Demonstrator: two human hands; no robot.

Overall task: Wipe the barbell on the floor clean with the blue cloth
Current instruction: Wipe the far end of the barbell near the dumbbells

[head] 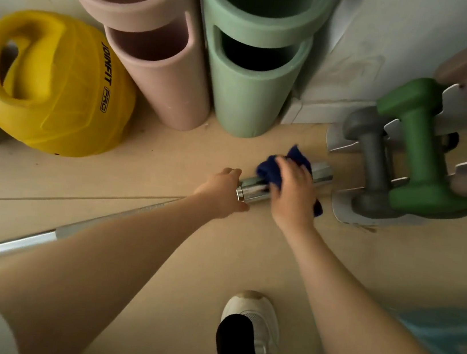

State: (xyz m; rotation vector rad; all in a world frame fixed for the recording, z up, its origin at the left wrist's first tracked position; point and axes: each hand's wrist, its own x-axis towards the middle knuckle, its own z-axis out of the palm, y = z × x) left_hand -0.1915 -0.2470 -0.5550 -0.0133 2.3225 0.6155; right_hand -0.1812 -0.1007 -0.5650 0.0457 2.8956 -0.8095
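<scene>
We see the barbell (250,189) flat on the tan floor (170,150), running diagonally from lower left up to its chrome sleeve end near the dumbbell rack (341,210). Most of the shaft is hidden under the left forearm; a bright stretch shows at lower left.

Right hand (295,190): palm down on the blue cloth (272,171), fingers curled over it, pressing it around the chrome sleeve. Cloth bunches out past the fingertips toward the wall, and a corner pokes out under the heel of the hand on the rack side. Bare chrome shows just beyond the fingers, toward the rack, and again between the two hands.

Left hand (222,193): closed around the bar right at the sleeve collar, thumb on the near side, fingers wrapped over the far side. It sits just beside the right hand, not touching the cloth as far as we can tell.

Beyond the fingertips: pink foam rollers (162,76) and green foam rollers (247,88) upright against the wall. Well off to the left of the left hand, a yellow handled ball (59,86). Right of the right hand, a grey dumbbell (373,154) and a green dumbbell (422,149) on the rack.

White shoe (257,321) on the floor below the hands.
</scene>
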